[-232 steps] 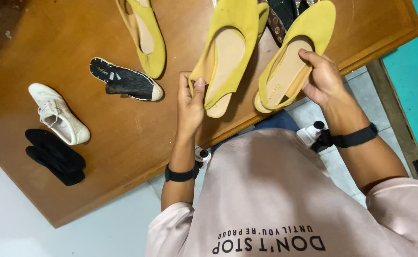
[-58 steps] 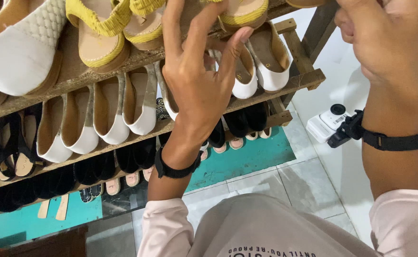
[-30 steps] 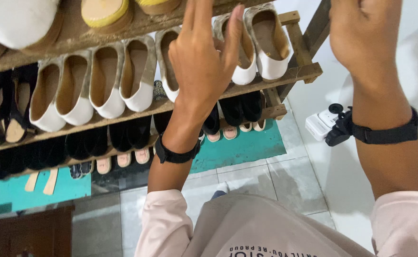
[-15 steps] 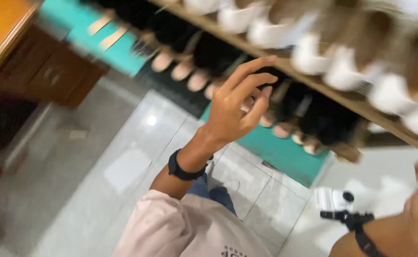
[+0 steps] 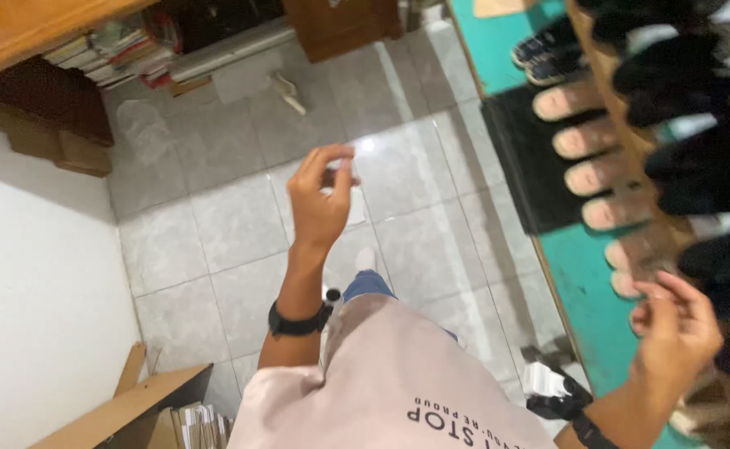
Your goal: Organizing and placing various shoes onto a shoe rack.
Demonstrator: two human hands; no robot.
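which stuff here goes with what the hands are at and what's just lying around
With the hands: left hand, empty, raised over the tiled floor; right hand, empty, beside the rack of shoes.

Lying about: stacked books, cardboard box, dark mat, teal floor strip.

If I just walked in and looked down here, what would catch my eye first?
Probably the left hand, raised empty with loosely curled fingers over the shiny grey tiled floor in the middle of the view. Next, the rows of black shoes and tan insoles along the right edge, by a teal mat, with the empty right hand close beside them. A cardboard box sits at the lower left.
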